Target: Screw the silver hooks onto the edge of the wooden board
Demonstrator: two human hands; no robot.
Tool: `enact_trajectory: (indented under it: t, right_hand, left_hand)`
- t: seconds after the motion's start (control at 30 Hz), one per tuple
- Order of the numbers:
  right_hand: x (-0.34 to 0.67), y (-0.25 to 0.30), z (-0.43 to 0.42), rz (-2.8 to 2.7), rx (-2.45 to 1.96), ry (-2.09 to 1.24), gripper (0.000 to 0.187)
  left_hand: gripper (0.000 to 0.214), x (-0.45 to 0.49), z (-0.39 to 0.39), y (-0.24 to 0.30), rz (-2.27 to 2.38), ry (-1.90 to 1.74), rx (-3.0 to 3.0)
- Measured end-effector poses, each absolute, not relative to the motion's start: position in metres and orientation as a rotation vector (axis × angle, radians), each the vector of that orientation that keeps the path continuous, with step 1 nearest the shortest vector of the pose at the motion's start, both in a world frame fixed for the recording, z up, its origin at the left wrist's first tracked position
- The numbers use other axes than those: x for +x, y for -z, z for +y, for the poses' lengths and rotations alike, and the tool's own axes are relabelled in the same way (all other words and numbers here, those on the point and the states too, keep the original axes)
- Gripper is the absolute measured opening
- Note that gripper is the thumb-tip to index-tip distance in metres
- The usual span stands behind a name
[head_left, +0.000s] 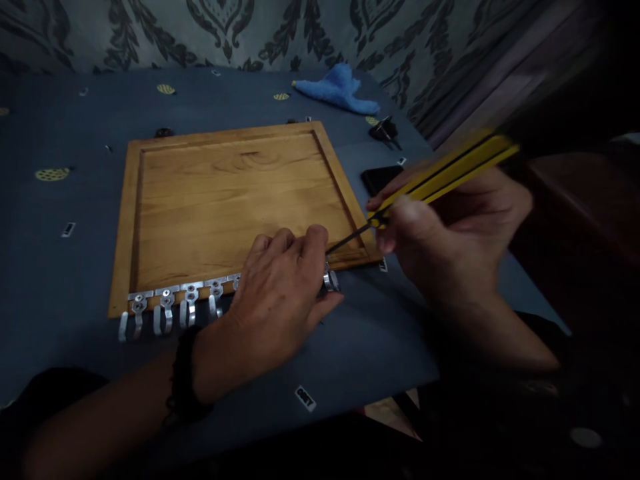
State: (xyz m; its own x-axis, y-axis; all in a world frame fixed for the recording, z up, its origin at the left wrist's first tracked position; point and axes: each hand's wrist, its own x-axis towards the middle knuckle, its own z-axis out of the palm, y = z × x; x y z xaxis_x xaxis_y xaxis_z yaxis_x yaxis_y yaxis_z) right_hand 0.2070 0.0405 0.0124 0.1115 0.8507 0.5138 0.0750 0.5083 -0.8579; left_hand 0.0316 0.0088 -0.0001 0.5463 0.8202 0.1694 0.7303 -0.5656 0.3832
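A square wooden board (pixel 220 200) with a raised frame lies flat on a blue-covered table (pixel 65 280). Several metal hooks (pixel 165 310) are screwed along its near edge. My left hand (pixel 280 293) rests palm down on that edge, its fingers curled over the hooks at the right end; one hook (pixel 331 280) shows beside the thumb. My right hand (pixel 445 233) grips a yellow and black screwdriver (pixel 440 177). Its dark shaft slants down and left, with the tip at my left hand's fingertips.
A blue cloth (pixel 337 90) lies at the table's far edge. A dark bunch of keys (pixel 384 130) and a black phone (pixel 380 179) sit right of the board. Small labels dot the table cover. A patterned curtain hangs behind.
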Motion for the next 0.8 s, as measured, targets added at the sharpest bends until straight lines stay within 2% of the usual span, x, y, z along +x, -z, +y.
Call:
enact_trajectory:
  t: [0.17,0.47,0.8]
  right_hand:
    - [0.2089,-0.0105,0.0376,-1.309,-0.873,-0.585,0.016]
    - [0.2092,-0.0073,0.0335,-1.446,-0.911,-0.681,0.004]
    - [0.2061,-0.0136,0.0339,-1.517,-0.939,-0.670,0.013]
  left_hand:
    - [0.047,0.0316,0.0076,0.0005,1.282,-0.483,2.532]
    - [0.049,0.0322,0.0086,0.0008,1.295,-0.471,2.534]
    - [0.049,0.0318,0.0091,0.0013,1.307,-0.495,2.527]
